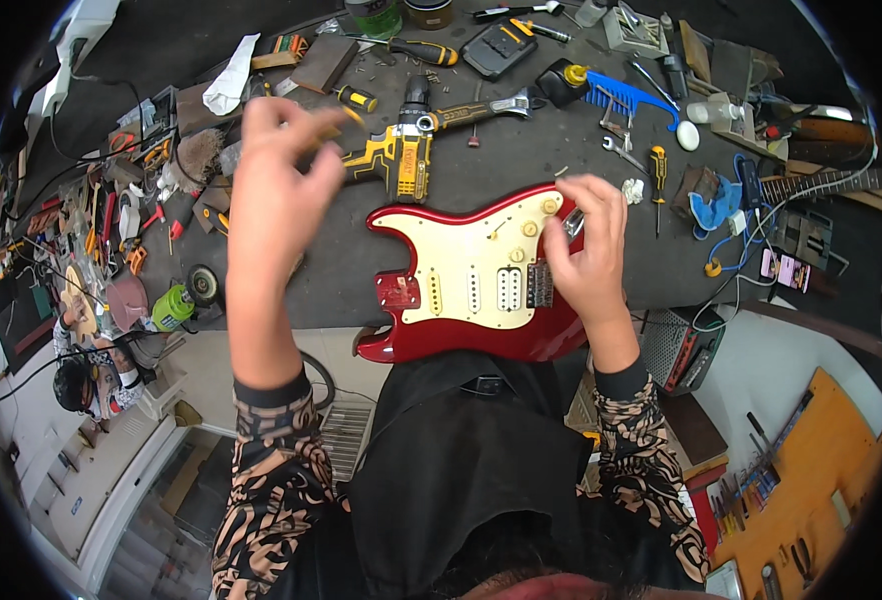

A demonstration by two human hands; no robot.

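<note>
A red electric guitar body point(551, 338) lies face up at the bench's front edge, with a cream pickguard point(451, 240), three pickups, three knobs and a metal bridge point(540, 285). Its neck pocket at the left has no neck in it. My right hand point(593, 235) is at the body's right end, thumb and curled fingers apart around the jack plate point(574, 222); nothing shows in its grip. Left of the body, my left hand point(286, 165) is raised above the bench, slightly blurred, thumb and fingers spread. Nearest to it is a yellow-black cordless drill point(401, 160).
Behind the body lie an adjustable wrench point(491, 108), screwdrivers point(658, 175), a battery pack point(499, 48) and a blue comb-like tool point(631, 98). A guitar neck point(821, 185) and a lit phone point(786, 270) are at the right. Another person point(96, 375) works at the far left.
</note>
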